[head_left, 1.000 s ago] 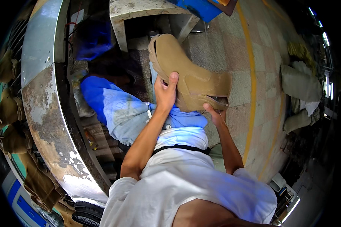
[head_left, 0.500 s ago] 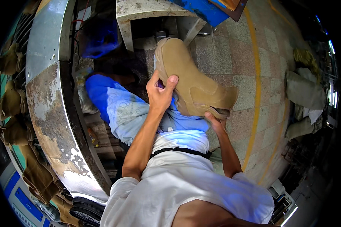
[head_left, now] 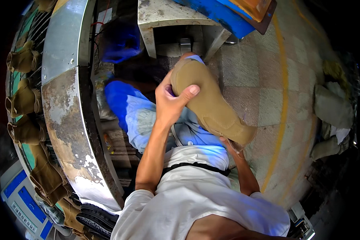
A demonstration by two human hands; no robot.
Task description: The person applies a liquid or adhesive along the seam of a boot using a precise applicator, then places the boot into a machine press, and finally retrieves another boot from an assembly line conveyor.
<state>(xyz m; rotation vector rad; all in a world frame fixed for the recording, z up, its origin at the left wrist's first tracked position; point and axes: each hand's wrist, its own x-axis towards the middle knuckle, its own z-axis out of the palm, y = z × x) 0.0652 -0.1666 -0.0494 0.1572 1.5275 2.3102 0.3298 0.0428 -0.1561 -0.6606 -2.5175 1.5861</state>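
A tan suede-like boot (head_left: 214, 96) is held up in front of my lap, slanting from upper left to lower right. My left hand (head_left: 174, 98) is closed on its far left part, with the thumb lying across the tan surface and the fingers passing underneath. At the near right end, my right hand (head_left: 231, 146) grips the boot's edge from below; most of its fingers are hidden behind the boot. Fingertips also show past the boot's far end.
A worn metal-edged bench (head_left: 64, 100) runs along my left. Beyond it, more tan boots (head_left: 23, 98) hang on a rack, with black soles (head_left: 94, 220) near its close end. Ahead stands a stained table (head_left: 176, 16) carrying blue trays (head_left: 220, 16). Grey bundles (head_left: 332, 106) lie right.
The boot has turned in my hands, so its side edge shows less and its tan face more. The whole view has shifted, with the surroundings further right and lower.
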